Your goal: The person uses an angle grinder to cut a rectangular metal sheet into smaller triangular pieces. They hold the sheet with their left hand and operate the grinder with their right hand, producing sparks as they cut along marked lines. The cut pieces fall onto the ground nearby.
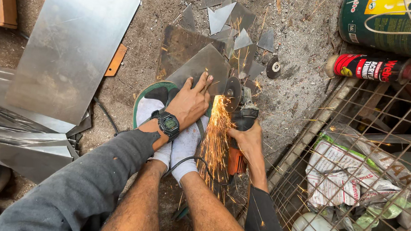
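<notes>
My left hand, with a black wristwatch on the wrist, presses flat on a grey metal sheet piece lying on the ground. My right hand grips an orange and black angle grinder. Its disc meets the right edge of the sheet piece, and orange sparks stream back toward me. My feet in white socks and a green-edged sandal sit under my left hand, and my bare shins fill the bottom of the view.
Several cut metal scraps and a spare grinding disc lie beyond the work. Large metal sheets lean at the left. A wire mesh crate with bags stands at the right, with a red spray can and green drum behind.
</notes>
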